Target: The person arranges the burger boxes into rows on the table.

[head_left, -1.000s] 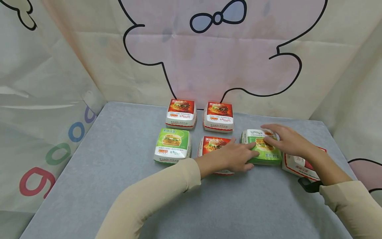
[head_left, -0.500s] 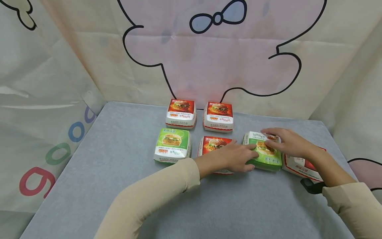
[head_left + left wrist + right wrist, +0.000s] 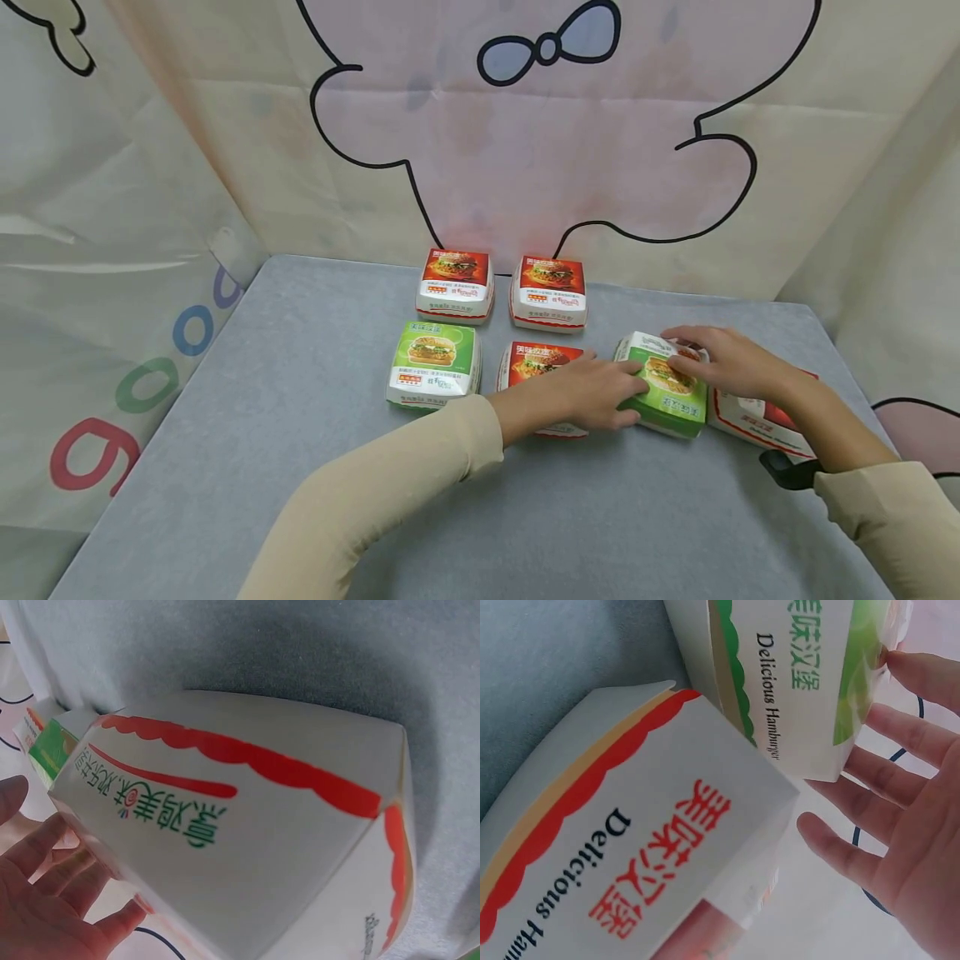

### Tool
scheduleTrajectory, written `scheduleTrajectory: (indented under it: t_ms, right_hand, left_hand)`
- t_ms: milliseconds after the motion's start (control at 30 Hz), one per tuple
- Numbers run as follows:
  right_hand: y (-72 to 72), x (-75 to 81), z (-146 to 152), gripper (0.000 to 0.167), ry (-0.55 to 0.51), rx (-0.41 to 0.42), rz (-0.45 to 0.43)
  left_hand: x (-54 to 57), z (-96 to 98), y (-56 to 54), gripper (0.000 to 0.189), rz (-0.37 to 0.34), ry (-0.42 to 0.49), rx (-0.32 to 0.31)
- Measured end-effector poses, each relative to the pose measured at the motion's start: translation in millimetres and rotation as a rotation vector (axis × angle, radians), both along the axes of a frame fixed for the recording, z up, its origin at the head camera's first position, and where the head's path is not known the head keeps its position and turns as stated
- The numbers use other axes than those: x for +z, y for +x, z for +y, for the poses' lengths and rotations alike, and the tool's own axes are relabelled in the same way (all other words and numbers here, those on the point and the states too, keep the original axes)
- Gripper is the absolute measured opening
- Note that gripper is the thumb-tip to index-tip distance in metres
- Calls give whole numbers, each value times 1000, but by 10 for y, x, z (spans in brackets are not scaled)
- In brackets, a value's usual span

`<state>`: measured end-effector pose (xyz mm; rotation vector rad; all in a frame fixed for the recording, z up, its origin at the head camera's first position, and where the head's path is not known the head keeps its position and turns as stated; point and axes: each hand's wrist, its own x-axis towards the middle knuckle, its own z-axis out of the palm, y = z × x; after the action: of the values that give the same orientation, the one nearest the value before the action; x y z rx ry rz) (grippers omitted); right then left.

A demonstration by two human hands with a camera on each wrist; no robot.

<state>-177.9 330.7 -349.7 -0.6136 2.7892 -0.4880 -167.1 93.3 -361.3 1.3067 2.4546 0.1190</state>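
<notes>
In the head view, a green burger box (image 3: 675, 400) lies slightly turned on the table, between both hands. My right hand (image 3: 731, 362) rests on its far right part, thumb on the lid and fingers at the far edge. My left hand (image 3: 588, 392) reaches across a red burger box (image 3: 538, 362), its fingertips touching the green box's left side. In the right wrist view, the right fingers (image 3: 900, 735) extend along the green box (image 3: 802, 682). In the left wrist view, the left fingers (image 3: 75, 877) spread behind the large red-trimmed box (image 3: 187, 810).
Another red burger box (image 3: 761, 417) stands close to the green box's right side. Two red burger boxes (image 3: 453, 287) form the back row, and a second green burger box (image 3: 435, 358) sits to the left. A patterned cloth backdrop (image 3: 540, 142) rises behind the table (image 3: 315, 358).
The green box has turned clockwise, its near right corner coming toward me. My right hand has shifted slightly nearer and to the right; the left hand has barely moved.
</notes>
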Motion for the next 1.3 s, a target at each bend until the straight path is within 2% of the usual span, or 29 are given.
scheduleTrajectory:
  t_ms: [233,567,900,1033,1300]
  right_hand:
    - [1,13,10,50,31,-23,-35]
    - [-9,59,3,52,82,-26,-66]
    - [-110,110,-85,51,-9,71,-4]
    - [-139,109,-116,53,-43,103,-35]
    - [-147,92,-162,42,-33,96,-83]
  left_hand:
    - [17,-19,13,56,-16,-3,32]
    - [6,-14,42,56,41,-34,13]
    - [-1,-11,9,55,34,-26,21]
    - [1,-25,-1,55,46,-22,22]
    - [3,-21,-25,56,48,-34,41]
